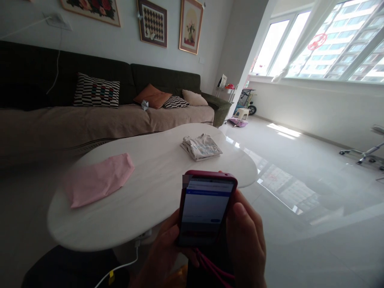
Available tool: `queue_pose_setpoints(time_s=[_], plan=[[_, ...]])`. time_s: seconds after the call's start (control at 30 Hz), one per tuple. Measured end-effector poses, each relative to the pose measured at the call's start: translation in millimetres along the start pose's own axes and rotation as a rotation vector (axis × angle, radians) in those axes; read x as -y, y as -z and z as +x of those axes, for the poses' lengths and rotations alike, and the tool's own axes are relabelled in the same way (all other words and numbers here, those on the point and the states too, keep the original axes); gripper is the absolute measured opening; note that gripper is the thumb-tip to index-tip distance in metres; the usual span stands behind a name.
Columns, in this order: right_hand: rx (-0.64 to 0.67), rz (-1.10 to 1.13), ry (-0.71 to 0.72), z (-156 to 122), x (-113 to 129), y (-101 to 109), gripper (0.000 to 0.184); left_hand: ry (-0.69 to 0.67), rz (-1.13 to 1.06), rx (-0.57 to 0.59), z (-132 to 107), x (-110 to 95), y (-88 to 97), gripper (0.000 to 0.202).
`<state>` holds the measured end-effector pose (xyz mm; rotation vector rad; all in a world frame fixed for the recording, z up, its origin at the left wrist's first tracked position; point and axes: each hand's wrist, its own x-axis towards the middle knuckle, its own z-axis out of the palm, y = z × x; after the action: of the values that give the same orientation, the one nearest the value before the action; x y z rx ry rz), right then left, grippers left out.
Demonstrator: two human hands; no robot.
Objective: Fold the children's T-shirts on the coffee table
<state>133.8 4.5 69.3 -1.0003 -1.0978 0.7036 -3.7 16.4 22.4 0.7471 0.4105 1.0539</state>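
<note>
A smartphone (207,212) in a dark red case is held upright, its lit screen facing me. My left hand (169,244) grips its lower left edge, with fingers reaching under the bottom. Along the phone's right side, my right hand (247,232) is closed, its thumb raised beside the screen and its other fingers behind the case. A dark red strap (211,268) hangs below the phone. Beyond it, on a white oval table (153,172), lie a folded pink cloth (99,180) on the left and a stack of folded light-coloured shirts (201,147) on the right.
Behind the table runs a dark green sofa (99,60) with several cushions. A white cable (120,266) hangs beneath the table's near edge. Right of the table is a shiny tiled floor (300,172), with a wheeled chair base (364,156) at the far right.
</note>
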Motion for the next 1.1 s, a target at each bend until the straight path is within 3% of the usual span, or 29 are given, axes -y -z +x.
queue_pose_setpoints(time_s=[0.2, 0.37, 0.53, 0.7, 1.1], plan=[[0.007, 0.002, -0.091, -29, -34, 21, 0.041, -0.005, -0.021, 0.037, 0, 3, 4.3, 0.036], [0.113, -0.012, -0.065, -22, -25, 14, 0.043, 0.005, -0.048, 0.034, 0, 0, 1.4, 0.035], [0.078, -0.029, -0.076, -22, -26, 12, 0.041, 0.018, -0.04, -0.016, -2, -2, -1.7, 0.029], [-0.005, 0.069, -0.126, -30, -34, 16, 0.042, 0.01, -0.009, 0.01, -1, 0, 0.7, 0.033], [0.002, 0.189, -0.156, -27, -34, 12, 0.041, 0.005, -0.011, 0.013, -1, 0, 1.3, 0.034]])
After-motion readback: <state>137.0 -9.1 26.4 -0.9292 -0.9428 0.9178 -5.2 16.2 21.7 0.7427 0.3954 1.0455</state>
